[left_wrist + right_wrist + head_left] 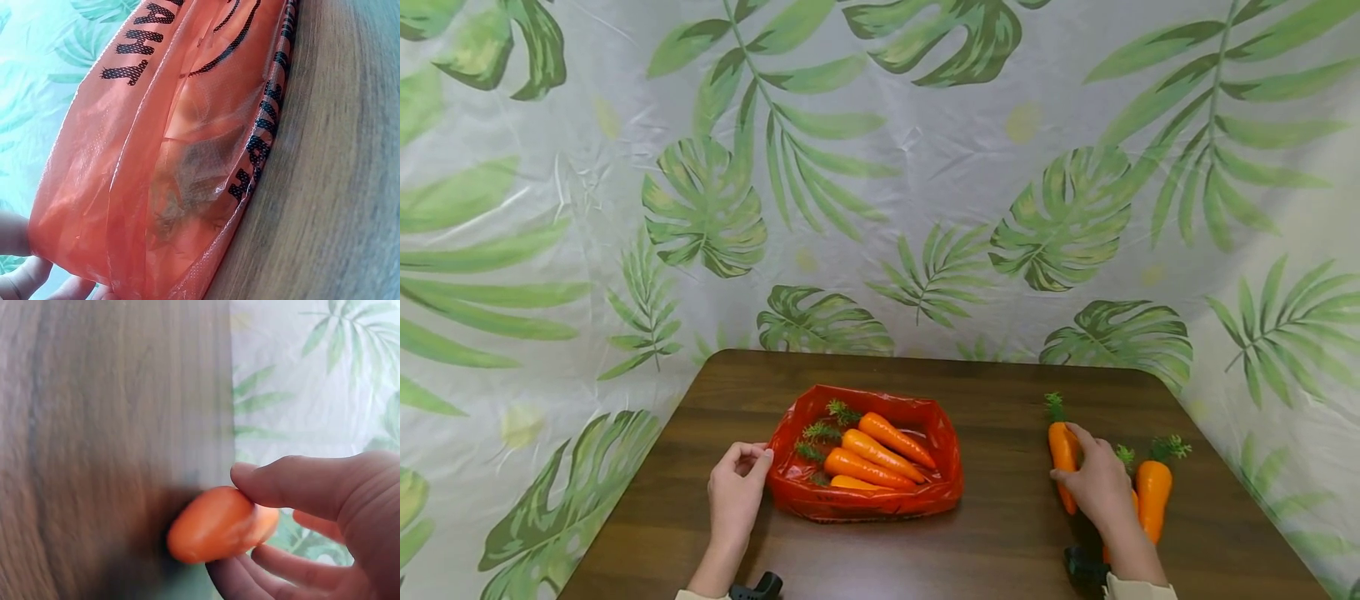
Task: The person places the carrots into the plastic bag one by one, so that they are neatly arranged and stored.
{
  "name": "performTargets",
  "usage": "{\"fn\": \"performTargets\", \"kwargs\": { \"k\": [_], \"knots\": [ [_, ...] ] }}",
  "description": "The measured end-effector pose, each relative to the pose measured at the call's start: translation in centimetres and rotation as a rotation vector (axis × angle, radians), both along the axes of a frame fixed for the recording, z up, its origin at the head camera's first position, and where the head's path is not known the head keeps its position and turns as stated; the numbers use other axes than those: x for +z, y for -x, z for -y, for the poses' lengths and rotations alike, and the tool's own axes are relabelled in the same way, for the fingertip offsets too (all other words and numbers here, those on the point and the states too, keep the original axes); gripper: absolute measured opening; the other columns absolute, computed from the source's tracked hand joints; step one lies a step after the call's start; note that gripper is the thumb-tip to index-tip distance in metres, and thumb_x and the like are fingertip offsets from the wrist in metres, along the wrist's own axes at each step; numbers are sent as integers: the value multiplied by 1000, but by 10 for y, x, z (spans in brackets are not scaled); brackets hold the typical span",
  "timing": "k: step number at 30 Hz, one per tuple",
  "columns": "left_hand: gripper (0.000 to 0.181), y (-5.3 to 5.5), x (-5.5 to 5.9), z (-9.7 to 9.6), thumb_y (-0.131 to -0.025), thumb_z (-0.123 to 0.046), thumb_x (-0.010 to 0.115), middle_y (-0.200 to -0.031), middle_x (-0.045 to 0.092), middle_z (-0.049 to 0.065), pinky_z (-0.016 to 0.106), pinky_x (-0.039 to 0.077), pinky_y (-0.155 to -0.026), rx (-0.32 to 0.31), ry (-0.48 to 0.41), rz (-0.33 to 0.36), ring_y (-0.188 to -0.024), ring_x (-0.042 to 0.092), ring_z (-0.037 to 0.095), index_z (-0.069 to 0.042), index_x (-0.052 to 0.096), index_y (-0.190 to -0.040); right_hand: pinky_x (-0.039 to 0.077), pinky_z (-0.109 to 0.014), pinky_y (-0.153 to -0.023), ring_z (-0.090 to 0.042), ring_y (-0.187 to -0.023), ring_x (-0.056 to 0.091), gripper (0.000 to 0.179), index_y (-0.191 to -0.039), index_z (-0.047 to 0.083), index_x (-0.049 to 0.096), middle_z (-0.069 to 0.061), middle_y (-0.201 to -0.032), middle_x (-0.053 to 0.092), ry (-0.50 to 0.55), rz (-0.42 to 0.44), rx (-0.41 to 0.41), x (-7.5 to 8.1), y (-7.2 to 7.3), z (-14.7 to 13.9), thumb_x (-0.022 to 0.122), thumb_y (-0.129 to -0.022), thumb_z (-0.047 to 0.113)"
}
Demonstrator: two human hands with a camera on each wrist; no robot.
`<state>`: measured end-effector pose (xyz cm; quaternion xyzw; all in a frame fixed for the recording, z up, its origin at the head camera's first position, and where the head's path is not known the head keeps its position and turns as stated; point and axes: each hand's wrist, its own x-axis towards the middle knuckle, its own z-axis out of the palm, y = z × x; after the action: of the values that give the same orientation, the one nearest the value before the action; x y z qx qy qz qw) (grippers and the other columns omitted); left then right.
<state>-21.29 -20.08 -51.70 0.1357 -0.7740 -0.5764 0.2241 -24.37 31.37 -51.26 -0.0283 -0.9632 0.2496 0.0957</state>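
We see the right hand (1097, 485) with its thumb and fingers closed about a carrot (1062, 454) at the right of the worktop (1000, 425); whether that carrot is lifted or rests on the surface, we cannot tell. The left hand (739, 482) pinches the left edge of a red bag (865, 507), which stands open with four carrots (880, 454) visible inside, their green tops to the left. Just beyond the right hand lies another carrot (1152, 493), with more orange partly hidden by the hand.

From the glossy skin and smooth taper we judge the held carrot stiff, fairly light and somewhat slippery. We would grip it across the thick upper body, thumb opposing fingers, sparing the feathery top, which looks bendable and easily pulled, and the narrow tip, which offers little purchase. The bag, thin and creased, should yield readily; we judge its rim the best hold, pinched gently to avoid collapsing the wall.
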Motion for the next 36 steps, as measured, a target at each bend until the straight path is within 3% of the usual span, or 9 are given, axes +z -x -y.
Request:
{"fn": "performTargets", "kwargs": {
  "k": [8,16,28,36],
  "knots": [
    [15,0,0,0,-93,-18,73,-109,73,12,11,46,-74,-3,4,-6,-95,65,23,-5,67,-90,49,-51,-69,-39,-88,63,86,-150,4,41,-28,-121,65,35,56,7,-1,0,3,85,-80,26],
    [16,-2,1,-1,-93,-19,74,-108,73,10,14,48,-72,-5,-16,-7,-91,66,18,-5,67,-89,50,-49,-67,-36,-85,63,83,-149,5,43,-27,-116,66,57,83,3,2,-1,5,85,-80,23],
    [15,-1,-1,0,-93,-18,73,-108,73,10,13,48,-72,-5,-1,-9,-91,66,19,-6,67,-89,45,-38,-60,-26,-75,60,81,-151,10,43,-24,-117,68,81,43,16,3,-5,8,84,-81,16],
    [15,0,-2,0,-93,-19,74,-108,73,11,12,48,-74,1,1,-10,-93,66,23,-6,67,-89,48,-42,-63,-29,-81,63,80,-151,10,43,-22,-116,68,88,3,38,5,-5,13,83,-81,14]
  ]
}}
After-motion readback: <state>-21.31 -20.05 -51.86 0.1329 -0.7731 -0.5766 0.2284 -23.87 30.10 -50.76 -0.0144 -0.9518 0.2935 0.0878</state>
